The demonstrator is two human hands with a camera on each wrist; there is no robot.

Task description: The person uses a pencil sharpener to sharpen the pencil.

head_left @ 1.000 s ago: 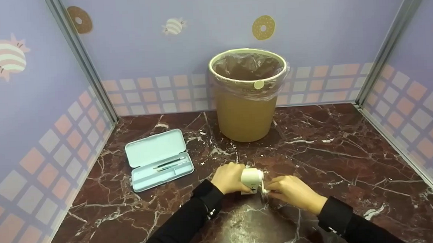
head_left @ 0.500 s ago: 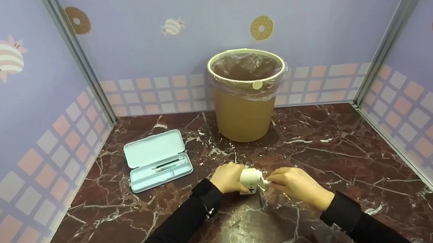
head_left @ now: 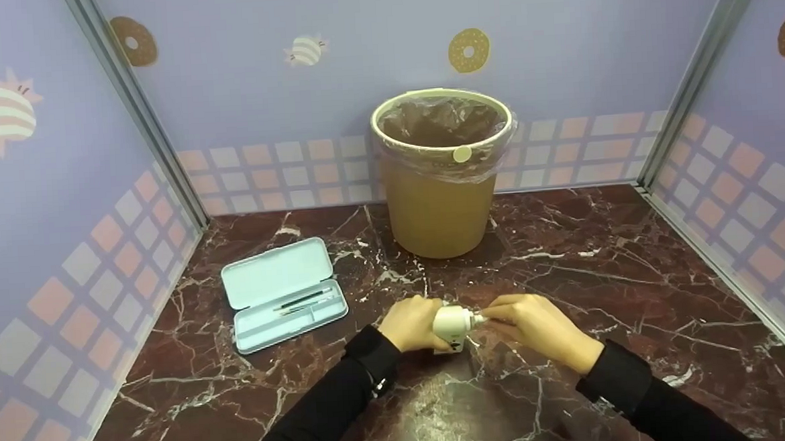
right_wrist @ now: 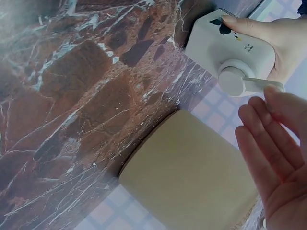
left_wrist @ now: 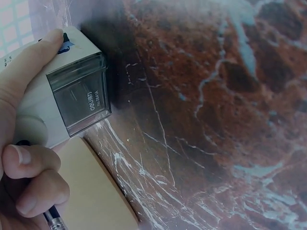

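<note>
A white crank pencil sharpener (head_left: 450, 321) stands on the dark marbled tabletop, with a clear shavings drawer (left_wrist: 84, 96) in its body. My left hand (head_left: 411, 324) grips the sharpener from the left, thumb over its top edge. In the left wrist view the curled fingers of that hand also hold a dark pencil (left_wrist: 52, 216) with a metal band, at the sharpener's back; its far part is hidden. On the other side, my right hand (head_left: 539, 327) pinches the end of the white crank handle (right_wrist: 254, 86) between thumb and fingertips.
To the left lies an opened light-blue pencil case (head_left: 277, 260) with a few thin pencils or pens (head_left: 306, 300) in its tray. Behind the sharpener stands a tan waste bin (head_left: 439, 211) lined with a clear bag. Patterned walls (head_left: 250, 66) enclose the back and sides.
The crank handle has swung from pointing down toward me to pointing right, and my right hand has risen with it. My left hand and the sharpener have stayed in place.
</note>
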